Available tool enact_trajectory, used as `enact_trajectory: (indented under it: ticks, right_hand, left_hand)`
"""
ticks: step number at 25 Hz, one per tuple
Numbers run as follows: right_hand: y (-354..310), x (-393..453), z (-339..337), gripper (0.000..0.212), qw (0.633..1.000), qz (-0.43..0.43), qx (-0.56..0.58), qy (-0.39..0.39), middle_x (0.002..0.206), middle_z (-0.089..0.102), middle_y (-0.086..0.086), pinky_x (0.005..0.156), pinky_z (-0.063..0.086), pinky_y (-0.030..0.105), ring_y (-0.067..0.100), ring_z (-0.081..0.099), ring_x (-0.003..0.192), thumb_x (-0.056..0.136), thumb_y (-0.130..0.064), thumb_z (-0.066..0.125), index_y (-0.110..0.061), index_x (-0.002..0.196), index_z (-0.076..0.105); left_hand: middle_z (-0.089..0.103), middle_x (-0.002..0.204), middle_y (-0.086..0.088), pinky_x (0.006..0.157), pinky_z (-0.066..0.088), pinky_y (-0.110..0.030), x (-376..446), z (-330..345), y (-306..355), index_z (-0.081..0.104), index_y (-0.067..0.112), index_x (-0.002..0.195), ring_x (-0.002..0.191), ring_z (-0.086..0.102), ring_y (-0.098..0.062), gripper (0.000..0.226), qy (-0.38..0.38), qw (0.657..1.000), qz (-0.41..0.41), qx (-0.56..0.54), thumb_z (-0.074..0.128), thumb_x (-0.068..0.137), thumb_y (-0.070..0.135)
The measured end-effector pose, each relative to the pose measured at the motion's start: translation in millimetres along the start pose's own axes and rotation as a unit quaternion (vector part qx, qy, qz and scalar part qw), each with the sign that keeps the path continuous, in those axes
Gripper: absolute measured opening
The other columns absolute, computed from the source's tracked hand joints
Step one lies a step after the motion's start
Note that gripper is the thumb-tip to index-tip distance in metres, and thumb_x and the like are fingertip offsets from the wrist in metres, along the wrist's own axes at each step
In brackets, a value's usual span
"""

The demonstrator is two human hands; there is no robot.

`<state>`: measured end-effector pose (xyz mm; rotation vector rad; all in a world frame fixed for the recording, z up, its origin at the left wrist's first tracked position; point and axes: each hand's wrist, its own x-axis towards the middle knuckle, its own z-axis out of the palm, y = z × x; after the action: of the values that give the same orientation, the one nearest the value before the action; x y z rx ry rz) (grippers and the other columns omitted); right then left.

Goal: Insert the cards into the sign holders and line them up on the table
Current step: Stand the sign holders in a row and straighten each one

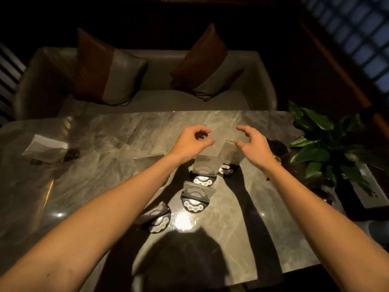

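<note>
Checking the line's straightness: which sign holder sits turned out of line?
The nearest sign holder, at lower left: it is angled leftward, while the others face the camera.

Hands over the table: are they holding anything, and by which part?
Nothing is held. The left hand and right hand hover open, fingers curled, above the farthest sign holder.

A glossy, grey-veined marble tabletop [101, 148] carries four sign holders [195, 199] on round bases, strung diagonally from near centre toward the far right. A clear flat holder [148, 157] lies beside them. At far left rests a clear angular dish [44, 147].
</note>
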<state>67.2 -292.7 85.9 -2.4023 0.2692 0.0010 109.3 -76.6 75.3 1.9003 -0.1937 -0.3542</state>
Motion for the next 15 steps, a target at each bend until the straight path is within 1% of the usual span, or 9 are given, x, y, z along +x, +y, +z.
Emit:
enact_trajectory:
  ticks: [3, 5, 7, 9, 10, 11, 12, 13, 15]
  right_hand:
    - [41, 5, -12, 0.056, 0.999, 0.04, -0.002, -0.023, 0.147, 0.053, 0.01, 0.111, 0.038, 0.04, 0.028, 0.048, 0.136, 0.092, -0.013, 0.069, -0.015, 0.145, 0.051]
    - [65, 12, -15, 0.058, 0.996, 0.063, 0.024, -0.061, 0.147, 0.052, 0.011, 0.107, 0.041, 0.037, 0.029, 0.048, 0.136, 0.093, -0.01, 0.068, -0.013, 0.146, 0.048]
    - [84, 18, -10, 0.054, 0.991, 0.077, 0.05, -0.099, 0.141, 0.056, 0.012, 0.094, 0.046, 0.03, 0.029, 0.053, 0.13, 0.093, -0.007, 0.067, -0.012, 0.144, 0.049]
    - [101, 29, -3, 0.043, 0.988, 0.063, 0.057, -0.13, 0.125, 0.065, 0.011, 0.082, 0.045, 0.023, 0.026, 0.062, 0.116, 0.093, -0.006, 0.066, -0.01, 0.135, 0.058]
    - [105, 33, 0, 0.034, 0.987, 0.049, 0.059, -0.142, 0.114, 0.068, 0.008, 0.078, 0.044, 0.02, 0.023, 0.064, 0.106, 0.093, -0.006, 0.064, -0.009, 0.127, 0.064]
    - [109, 36, 2, 0.026, 0.986, 0.035, 0.062, -0.153, 0.102, 0.069, 0.004, 0.071, 0.042, 0.014, 0.019, 0.064, 0.094, 0.095, -0.007, 0.063, -0.009, 0.12, 0.067]
    - [112, 39, 2, 0.019, 0.985, 0.022, 0.061, -0.162, 0.091, 0.067, 0.0, 0.065, 0.039, 0.009, 0.015, 0.061, 0.084, 0.095, -0.008, 0.062, -0.009, 0.113, 0.069]
    - [114, 43, 2, 0.014, 0.984, 0.013, 0.065, -0.167, 0.083, 0.064, -0.004, 0.06, 0.037, 0.007, 0.011, 0.058, 0.076, 0.096, -0.008, 0.061, -0.01, 0.107, 0.069]
    - [119, 48, 0, 0.008, 0.983, 0.014, 0.086, -0.163, 0.076, 0.062, -0.006, 0.059, 0.04, 0.013, 0.009, 0.055, 0.069, 0.095, -0.009, 0.061, -0.012, 0.098, 0.068]
  left_hand:
    - [0.07, 0.11, -0.001, 0.091, 0.052, -0.025, 22, 36, 11, 0.069, 0.014, 0.118, 0.103, 0.065, -0.012, 0.041, -0.028, 0.999, -0.002, 0.035, 0.079, 0.08, 0.025]
    - [0.067, 0.115, 0.001, 0.093, 0.052, -0.028, 40, 60, 14, 0.066, 0.015, 0.121, 0.106, 0.063, -0.011, 0.044, -0.039, 0.995, -0.004, 0.092, 0.079, 0.08, 0.023]
    - [0.064, 0.119, 0.0, 0.096, 0.052, -0.032, 57, 77, 12, 0.064, 0.016, 0.124, 0.109, 0.061, -0.013, 0.047, -0.045, 0.988, -0.018, 0.148, 0.078, 0.079, 0.019]
    - [0.063, 0.121, -0.004, 0.099, 0.05, -0.032, 71, 91, 6, 0.062, 0.015, 0.127, 0.112, 0.06, -0.017, 0.05, -0.053, 0.978, -0.054, 0.194, 0.078, 0.08, 0.016]
    - [0.064, 0.12, -0.004, 0.098, 0.048, -0.029, 75, 95, 3, 0.062, 0.013, 0.126, 0.112, 0.061, -0.018, 0.048, -0.065, 0.971, -0.073, 0.217, 0.077, 0.08, 0.014]
    - [0.065, 0.117, -0.005, 0.094, 0.048, -0.026, 77, 99, 0, 0.064, 0.011, 0.124, 0.11, 0.062, -0.02, 0.044, -0.076, 0.964, -0.093, 0.238, 0.076, 0.081, 0.011]
    - [0.068, 0.112, -0.006, 0.089, 0.049, -0.025, 78, 102, -2, 0.067, 0.01, 0.118, 0.106, 0.064, -0.021, 0.037, -0.082, 0.958, -0.107, 0.253, 0.073, 0.082, 0.007]
    - [0.071, 0.106, -0.006, 0.084, 0.051, -0.027, 78, 104, -4, 0.07, 0.01, 0.11, 0.101, 0.066, -0.023, 0.028, -0.078, 0.955, -0.114, 0.261, 0.071, 0.082, 0.004]
    - [0.073, 0.094, -0.005, 0.079, 0.054, -0.028, 77, 107, -3, 0.072, 0.01, 0.095, 0.095, 0.068, -0.023, 0.015, -0.05, 0.96, -0.112, 0.253, 0.066, 0.085, 0.002]
